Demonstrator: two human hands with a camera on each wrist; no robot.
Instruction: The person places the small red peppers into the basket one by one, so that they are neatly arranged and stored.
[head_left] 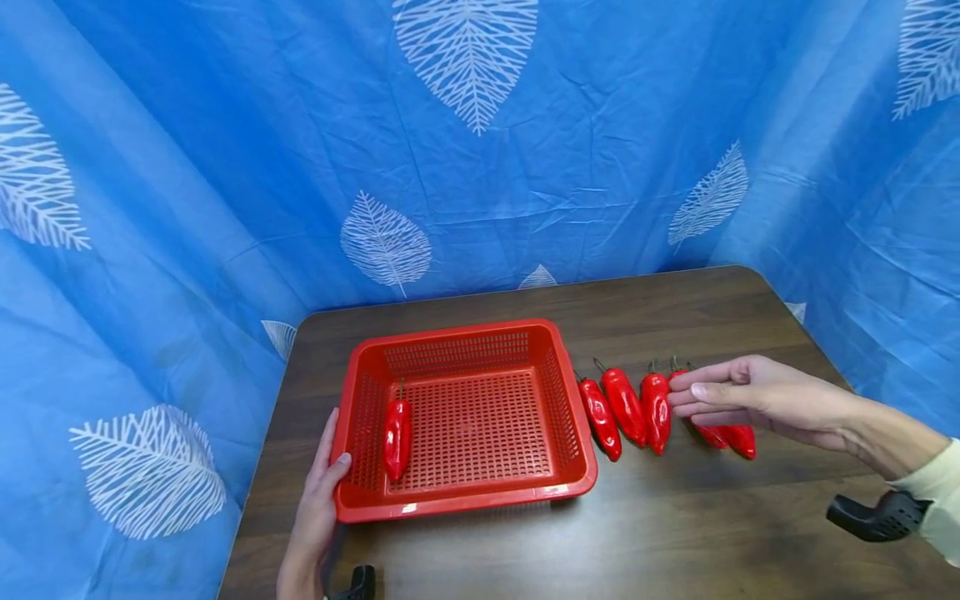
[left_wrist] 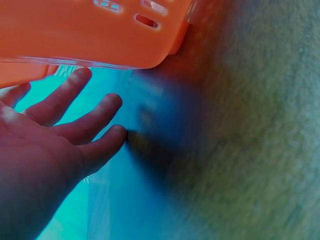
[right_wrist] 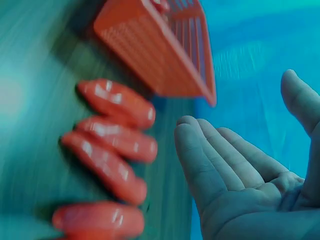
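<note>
Red perforated plastic basket [head_left: 465, 502] sits on the dark wood-grain table [head_left: 712, 517]; used as landmark. One long red chili pepper [head_left: 398, 440] lies inside it, near its left wall, stem towards its far side. Left hand [head_left: 313, 504] is at the basket's left rim, fingers extended and spread, thumb by the rim; firmness of contact cannot be told. To the basket's right, a row of loose red chili peppers [head_left: 624, 407]: three in full view, others partly covered by the right hand [head_left: 757, 400]. That hand hovers right of the basket, fingers straight and together, thumb apart, holding nothing. Blue leaf-print curtain [head_left: 600, 125] hangs beyond the basket.
</note>
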